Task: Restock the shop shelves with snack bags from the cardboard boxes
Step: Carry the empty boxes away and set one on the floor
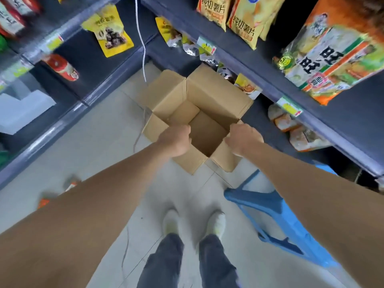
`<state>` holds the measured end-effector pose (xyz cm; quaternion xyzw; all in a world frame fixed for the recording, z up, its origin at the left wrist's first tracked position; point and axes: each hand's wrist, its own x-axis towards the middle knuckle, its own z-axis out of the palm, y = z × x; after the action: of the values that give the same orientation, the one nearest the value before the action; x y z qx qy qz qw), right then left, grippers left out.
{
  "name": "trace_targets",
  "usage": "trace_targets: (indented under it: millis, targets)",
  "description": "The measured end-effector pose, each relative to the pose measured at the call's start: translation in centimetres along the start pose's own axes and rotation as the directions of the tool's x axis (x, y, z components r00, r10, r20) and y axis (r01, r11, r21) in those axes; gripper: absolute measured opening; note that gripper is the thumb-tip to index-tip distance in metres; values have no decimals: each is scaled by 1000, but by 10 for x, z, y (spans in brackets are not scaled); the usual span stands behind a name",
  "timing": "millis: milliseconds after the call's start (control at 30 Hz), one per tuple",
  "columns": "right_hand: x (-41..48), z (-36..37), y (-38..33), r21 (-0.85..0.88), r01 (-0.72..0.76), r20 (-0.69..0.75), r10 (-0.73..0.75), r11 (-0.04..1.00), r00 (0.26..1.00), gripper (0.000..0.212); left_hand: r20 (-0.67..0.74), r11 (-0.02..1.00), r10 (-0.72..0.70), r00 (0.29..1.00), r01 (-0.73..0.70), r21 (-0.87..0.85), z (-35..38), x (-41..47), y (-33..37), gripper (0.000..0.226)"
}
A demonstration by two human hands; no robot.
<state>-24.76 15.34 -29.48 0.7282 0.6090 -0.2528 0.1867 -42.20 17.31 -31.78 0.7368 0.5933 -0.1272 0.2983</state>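
Clamping two upper edges of the open cardboard box (207, 104), low over the floor (99, 146) between shelves (245, 73), left hand (176, 140) and right hand (243, 139) hold it; seemingly empty, it should feel light; flaps floppy, corners stiffer.

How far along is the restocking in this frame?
Done: the cardboard box shows only its bare bottom, and snack bags sit on the right shelves. In hand: the left hand and right hand each grip a near flap of it. Left: the left shelves look sparse; no other box is in view.
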Motion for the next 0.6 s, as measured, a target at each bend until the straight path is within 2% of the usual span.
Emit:
trace_targets:
  millis: [100, 200, 333, 467, 533, 600]
  targets:
    - [61, 51, 9, 7, -29, 25, 28, 1000, 999, 36, 12, 998, -63, 998, 63, -17, 53, 64, -14, 21]
    - [113, 102, 18, 8, -68, 64, 68, 998, 996, 39, 26, 991, -129, 991, 130, -35, 103, 117, -27, 32]
    - [173, 163, 27, 56, -126, 113, 119, 991, 986, 44, 39, 958, -267, 963, 270, -93, 167, 172, -43, 36]
    - [229, 205, 30, 155, -262, 171, 235, 953, 957, 60, 68, 844, -461, 885, 460, -276, 206, 220, -50, 70]
    - [248, 215, 31, 200, -323, 178, 289, 925, 941, 69, 75, 777, -522, 850, 510, -370, 215, 237, -46, 79]
    - [261, 222, 33, 217, -351, 171, 318, 911, 932, 77, 82, 668, -595, 799, 549, -502, 224, 249, -46, 84]
